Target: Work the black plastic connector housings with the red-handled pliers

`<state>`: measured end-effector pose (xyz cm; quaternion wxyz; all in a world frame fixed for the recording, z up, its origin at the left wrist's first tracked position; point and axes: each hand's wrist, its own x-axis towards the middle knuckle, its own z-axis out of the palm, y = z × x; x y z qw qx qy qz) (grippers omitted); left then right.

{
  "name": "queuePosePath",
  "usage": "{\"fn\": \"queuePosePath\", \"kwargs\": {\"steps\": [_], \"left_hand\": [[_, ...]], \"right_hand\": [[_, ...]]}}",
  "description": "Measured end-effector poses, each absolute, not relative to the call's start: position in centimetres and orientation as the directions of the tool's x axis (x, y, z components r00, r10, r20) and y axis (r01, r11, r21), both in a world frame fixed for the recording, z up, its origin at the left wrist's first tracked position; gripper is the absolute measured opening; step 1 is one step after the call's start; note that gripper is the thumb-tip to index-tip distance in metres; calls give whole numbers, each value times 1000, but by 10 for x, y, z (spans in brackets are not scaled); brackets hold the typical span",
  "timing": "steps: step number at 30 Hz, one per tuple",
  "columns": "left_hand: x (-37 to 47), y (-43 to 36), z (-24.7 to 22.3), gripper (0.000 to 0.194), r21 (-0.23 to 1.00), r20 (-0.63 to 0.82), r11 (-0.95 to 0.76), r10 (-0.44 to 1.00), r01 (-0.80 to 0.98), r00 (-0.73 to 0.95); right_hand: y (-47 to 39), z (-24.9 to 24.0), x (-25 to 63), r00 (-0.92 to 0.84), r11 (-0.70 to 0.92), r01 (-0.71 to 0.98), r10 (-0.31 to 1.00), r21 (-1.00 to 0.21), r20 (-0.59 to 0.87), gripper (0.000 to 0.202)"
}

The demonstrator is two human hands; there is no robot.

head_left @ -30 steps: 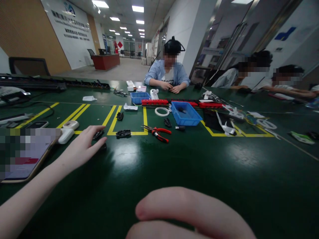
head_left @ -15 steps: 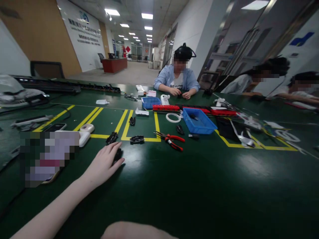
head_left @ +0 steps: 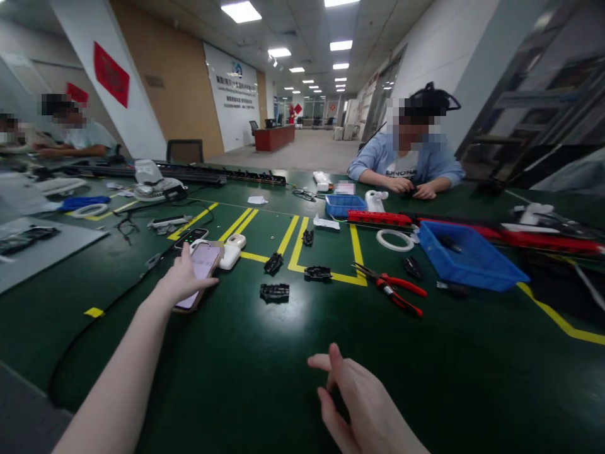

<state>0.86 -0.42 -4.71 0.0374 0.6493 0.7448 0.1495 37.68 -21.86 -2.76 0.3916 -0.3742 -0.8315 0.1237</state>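
Observation:
My left hand reaches out over the green table and grips the near end of a phone, thumb across its lit screen. My right hand hovers low at the bottom middle, fingers apart and holding nothing. Between the hands a black plastic part lies on the table, with two more black parts just beyond it on the yellow lines. Red-handled pliers lie to the right of them.
A white device sits beside the phone. A blue bin, a white tape ring and a red strip lie at the right. A person works across the table. A black cable crosses the left.
My left hand left the black part it covered and moved left onto the phone. My right hand dropped away from the camera and now shows spread fingers. The view swung left.

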Motion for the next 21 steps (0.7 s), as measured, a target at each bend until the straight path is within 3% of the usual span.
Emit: {"fn": "queuePosePath", "kwargs": {"steps": [10, 17, 21], "left_hand": [[-36, 14, -42, 121, 309, 161, 10, 985, 951, -63], [-23, 10, -43, 124, 259, 155, 79, 980, 963, -122], [19, 3, -40, 130, 209, 313, 73, 940, 975, -138]], "right_hand": [[-220, -32, 374, -396, 645, 631, 746, -431, 535, 73], [-216, -38, 373, -398, 617, 658, 772, -432, 495, 76], [-214, -38, 372, -391, 605, 661, 783, -444, 484, 77]]}}
